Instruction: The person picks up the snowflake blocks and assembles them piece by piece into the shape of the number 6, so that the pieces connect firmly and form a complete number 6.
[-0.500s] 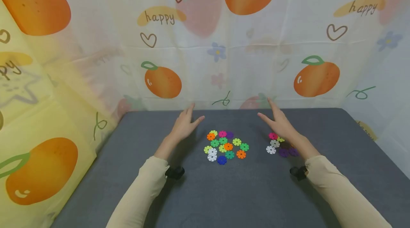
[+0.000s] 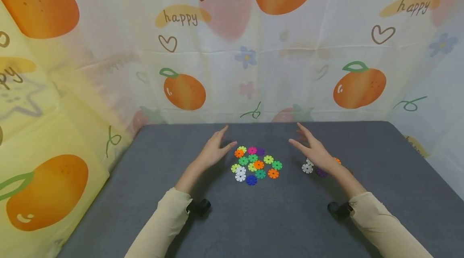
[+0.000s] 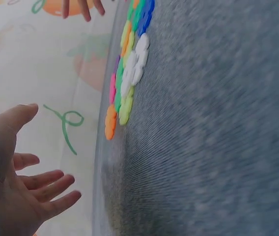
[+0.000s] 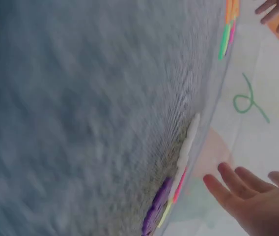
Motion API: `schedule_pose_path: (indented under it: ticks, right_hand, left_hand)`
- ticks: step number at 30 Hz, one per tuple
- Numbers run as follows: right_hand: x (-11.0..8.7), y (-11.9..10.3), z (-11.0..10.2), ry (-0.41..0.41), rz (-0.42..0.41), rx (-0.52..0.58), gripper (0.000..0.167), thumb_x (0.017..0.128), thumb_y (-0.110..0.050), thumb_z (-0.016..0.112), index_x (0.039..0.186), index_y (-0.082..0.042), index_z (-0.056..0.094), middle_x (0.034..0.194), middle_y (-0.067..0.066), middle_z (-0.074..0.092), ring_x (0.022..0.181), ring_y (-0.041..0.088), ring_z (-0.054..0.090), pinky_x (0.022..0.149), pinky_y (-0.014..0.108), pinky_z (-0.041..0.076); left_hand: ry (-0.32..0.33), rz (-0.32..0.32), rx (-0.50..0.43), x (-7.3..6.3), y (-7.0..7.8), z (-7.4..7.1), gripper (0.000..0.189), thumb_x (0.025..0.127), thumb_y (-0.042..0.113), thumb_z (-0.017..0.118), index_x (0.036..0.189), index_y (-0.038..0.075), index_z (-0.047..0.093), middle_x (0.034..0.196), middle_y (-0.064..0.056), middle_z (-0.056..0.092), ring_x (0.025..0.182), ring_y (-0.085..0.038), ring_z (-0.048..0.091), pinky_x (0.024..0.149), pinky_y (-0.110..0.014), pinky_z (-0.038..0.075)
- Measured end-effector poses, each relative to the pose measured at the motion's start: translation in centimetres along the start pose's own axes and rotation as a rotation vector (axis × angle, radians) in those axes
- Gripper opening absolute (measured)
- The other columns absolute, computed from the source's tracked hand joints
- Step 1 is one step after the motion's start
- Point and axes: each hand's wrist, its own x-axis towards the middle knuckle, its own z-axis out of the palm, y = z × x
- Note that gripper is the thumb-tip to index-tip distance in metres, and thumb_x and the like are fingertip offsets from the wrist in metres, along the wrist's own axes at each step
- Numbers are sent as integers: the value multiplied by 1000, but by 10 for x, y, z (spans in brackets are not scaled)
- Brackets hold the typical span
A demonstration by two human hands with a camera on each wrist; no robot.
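In the head view, the larger cluster of notched plastic snowflake discs [image 2: 259,165] lies just beside the left hand's [image 2: 214,151] thumb tip, the smaller cluster [image 2: 321,172] partly hidden behind the right hand [image 2: 316,153]; the loosely overlapping pieces could scatter if fingers brushed them, and the fruit-print cloth [image 2: 221,70] beyond the fingertips reads "happy". The left wrist view shows fingers spread, gripping nothing, discs beyond the thumb. In the right wrist view, the fingers are likewise spread and bare, white [image 4: 188,142] and purple discs [image 4: 156,206] near their tips.

dk gray tbl [image 2: 275,225], fruit-print cloth [image 2: 221,64] behind
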Motion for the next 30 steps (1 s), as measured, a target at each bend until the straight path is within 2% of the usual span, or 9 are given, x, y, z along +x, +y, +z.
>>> schedule_pose_path:
  ticks: [4, 10, 19, 25, 30]
  right_hand:
    - [-7, -2, 4, -7, -27, 22, 79, 100, -46, 51, 158, -18, 6, 156, 23, 29, 136, 43, 42, 102, 62, 44]
    - [-14, -2, 8, -36, -44, 45, 75, 99, -40, 56, 157, -13, 17, 149, 23, 42, 129, 40, 51, 99, 57, 49]
    - [-21, 0, 15, -117, -54, 146, 63, 98, -30, 59, 149, -3, 35, 132, 25, 58, 111, 36, 64, 84, 39, 60]
    - [-24, 0, 21, -158, -64, 193, 52, 97, -26, 61, 139, 3, 48, 120, 24, 65, 101, 33, 68, 79, 33, 61]
    - [-26, 1, 28, -169, -86, 194, 47, 97, -23, 61, 134, 5, 53, 112, 23, 67, 90, 28, 70, 74, 31, 61]
  left_hand:
    - [-22, 31, -50, -6, 1, 6, 73, 95, 37, 63, 155, 15, 26, 149, -18, 42, 132, -32, 49, 105, -53, 47]
    - [-49, 73, -100, -16, 5, 11, 68, 94, 30, 66, 152, 11, 34, 143, -20, 49, 126, -33, 55, 101, -48, 51]
    - [-171, 123, -192, -32, 7, 21, 60, 89, 24, 72, 141, 5, 49, 135, -17, 56, 115, -29, 64, 93, -40, 57]
    - [-245, 165, -213, -37, 5, 28, 57, 88, 22, 74, 138, 5, 54, 126, -13, 64, 110, -24, 67, 87, -31, 59]
    - [-288, 202, -227, -40, 7, 30, 52, 86, 17, 75, 133, 3, 57, 124, -12, 64, 106, -23, 67, 82, -26, 60]
